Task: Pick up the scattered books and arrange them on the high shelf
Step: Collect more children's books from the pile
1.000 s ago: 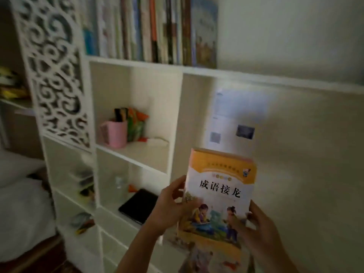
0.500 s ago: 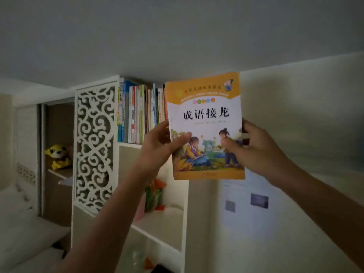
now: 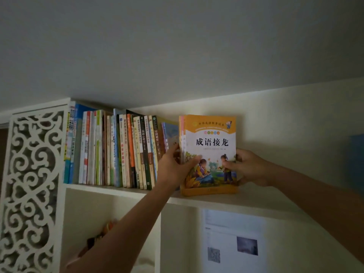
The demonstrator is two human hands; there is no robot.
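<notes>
A high shelf [image 3: 256, 203] crosses the middle of the frame. At centre, an orange book [image 3: 210, 154] stands upright on it, gripped at both edges by the left hand [image 3: 175, 170] and right hand [image 3: 248, 166]. A row of books [image 3: 118, 150] stands left of it, beside a white carved panel [image 3: 29, 190].

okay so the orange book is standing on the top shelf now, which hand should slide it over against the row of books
Probably the right hand: it grips the orange book's outer edge, away from the row of books, so it can push. The left hand sits in the gap between.
</notes>
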